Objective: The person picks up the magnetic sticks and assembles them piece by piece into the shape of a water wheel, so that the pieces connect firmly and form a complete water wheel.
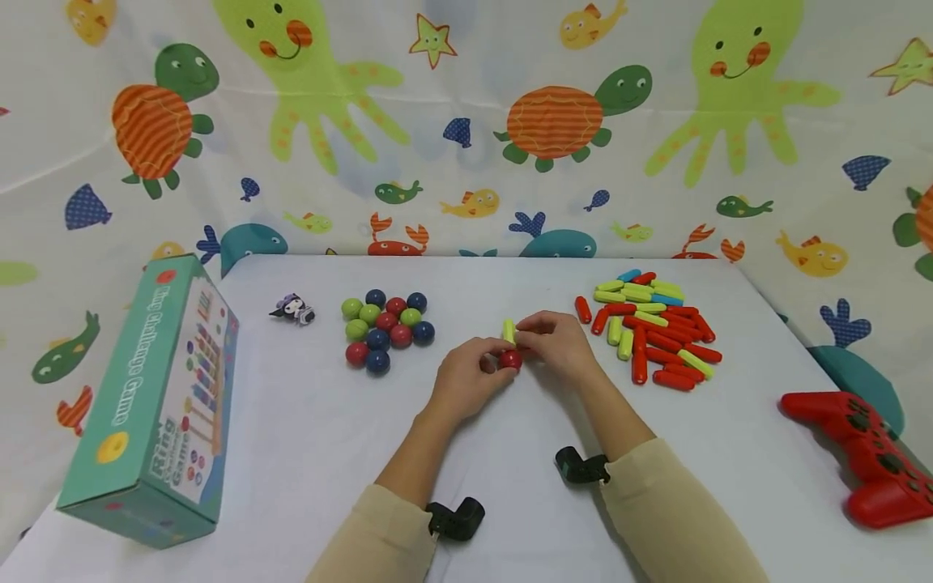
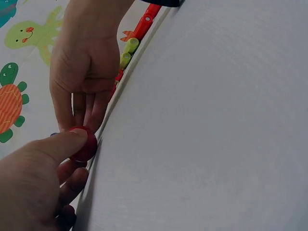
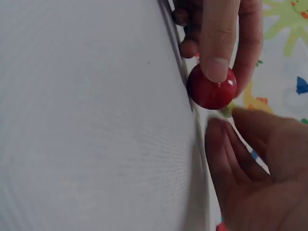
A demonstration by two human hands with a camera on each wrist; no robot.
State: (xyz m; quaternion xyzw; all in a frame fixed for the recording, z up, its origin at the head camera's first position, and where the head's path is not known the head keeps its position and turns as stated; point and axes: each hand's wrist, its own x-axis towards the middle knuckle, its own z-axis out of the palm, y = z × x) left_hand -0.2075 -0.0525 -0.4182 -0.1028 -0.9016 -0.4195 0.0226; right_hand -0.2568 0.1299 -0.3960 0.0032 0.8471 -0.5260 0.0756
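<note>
A glossy red ball [image 1: 510,359] is pinched between the thumb and fingers of my left hand [image 1: 466,376], near the middle of the white table. Just beyond the ball, a short yellow-green stick [image 1: 509,330] shows at the fingertips of my right hand [image 1: 560,344], which pinches it. From the right wrist, the red ball [image 3: 211,86] lies under the left thumb. Only a small bit of the yellow-green stick [image 3: 227,109] appears there, between the right fingertips. The left wrist view shows the ball [image 2: 85,145] too; where stick and ball meet is hidden.
Red, blue and green balls [image 1: 386,322] cluster to the left, beside a small figurine [image 1: 293,309]. Red, yellow-green and blue sticks [image 1: 659,336] are piled to the right. A teal game box [image 1: 146,405] stands at the left edge, a red game controller [image 1: 863,457] at the right.
</note>
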